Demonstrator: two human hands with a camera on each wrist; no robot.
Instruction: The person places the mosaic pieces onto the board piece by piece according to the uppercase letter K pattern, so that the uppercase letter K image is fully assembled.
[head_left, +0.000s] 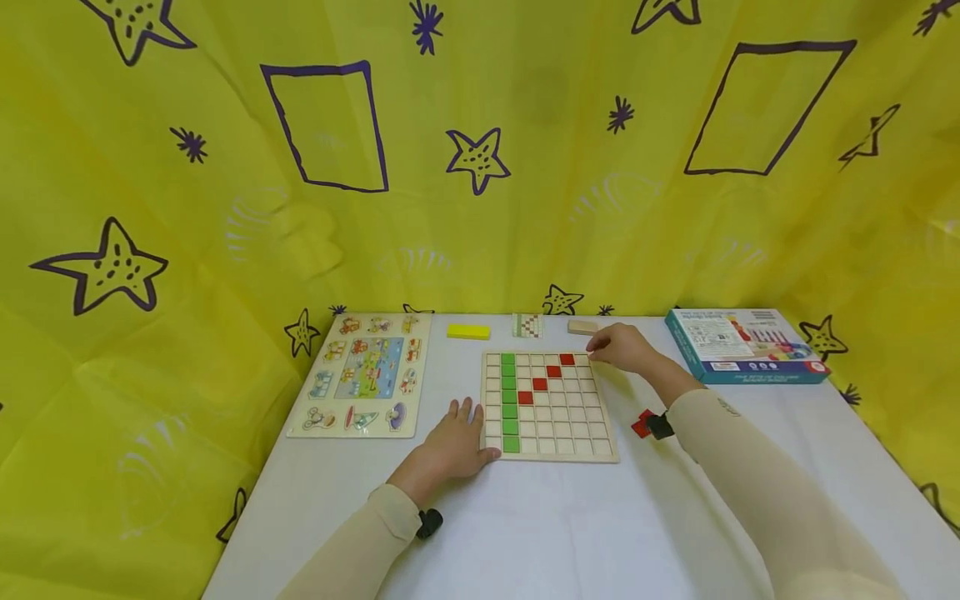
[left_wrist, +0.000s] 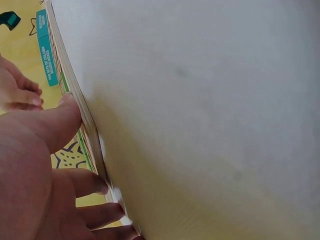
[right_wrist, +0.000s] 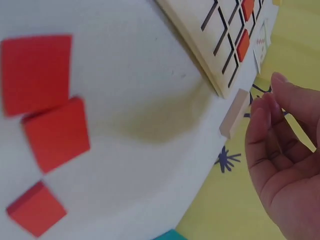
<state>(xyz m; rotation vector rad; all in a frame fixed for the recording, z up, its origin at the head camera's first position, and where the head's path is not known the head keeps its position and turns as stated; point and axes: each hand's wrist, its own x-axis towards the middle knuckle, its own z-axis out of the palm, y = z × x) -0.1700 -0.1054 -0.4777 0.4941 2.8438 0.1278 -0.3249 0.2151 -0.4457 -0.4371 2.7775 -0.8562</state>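
A wooden grid board (head_left: 558,429) lies flat on the table with a column of green tiles (head_left: 510,411) and a diagonal of red tiles (head_left: 540,384). My left hand (head_left: 452,444) rests at its near left corner, fingers spread along the left side and thumb at the front edge. In the left wrist view the thumb (left_wrist: 67,117) touches the board's edge. My right hand (head_left: 621,346) hovers by the far right corner. Its fingers (right_wrist: 260,130) are loosely bent with the thumb close to them, and nothing shows between them. Loose red tiles (right_wrist: 37,72) lie right of the board.
Behind the board are a yellow block (head_left: 468,332), a small pattern card (head_left: 527,326) and a pale wooden block (head_left: 582,327). An animal picture puzzle (head_left: 420,367) lies at left, a teal-edged box (head_left: 750,346) at back right. A yellow curtain (head_left: 480,242) hangs behind the table.
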